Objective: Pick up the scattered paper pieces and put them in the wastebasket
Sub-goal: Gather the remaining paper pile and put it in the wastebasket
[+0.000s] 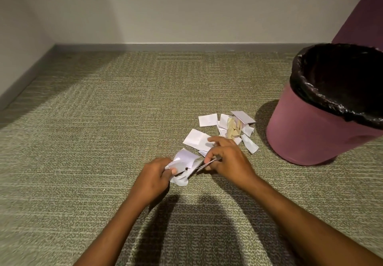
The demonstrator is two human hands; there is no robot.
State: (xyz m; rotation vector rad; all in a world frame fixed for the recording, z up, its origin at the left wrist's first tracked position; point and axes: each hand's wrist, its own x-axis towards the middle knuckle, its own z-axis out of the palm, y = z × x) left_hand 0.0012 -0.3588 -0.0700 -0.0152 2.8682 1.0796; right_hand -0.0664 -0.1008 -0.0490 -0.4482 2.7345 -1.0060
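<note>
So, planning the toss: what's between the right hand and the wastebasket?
Head view: loose white paper pieces and a crumpled tan one lie on the carpet between the right hand and the wastebasket. Beside the wastebasket the carpet is bare.

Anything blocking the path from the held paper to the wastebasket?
Nothing visible. The left hand and right hand hold paper pieces. The wastebasket stands upright and open to their right, with only flat loose pieces on the carpet between.
</note>
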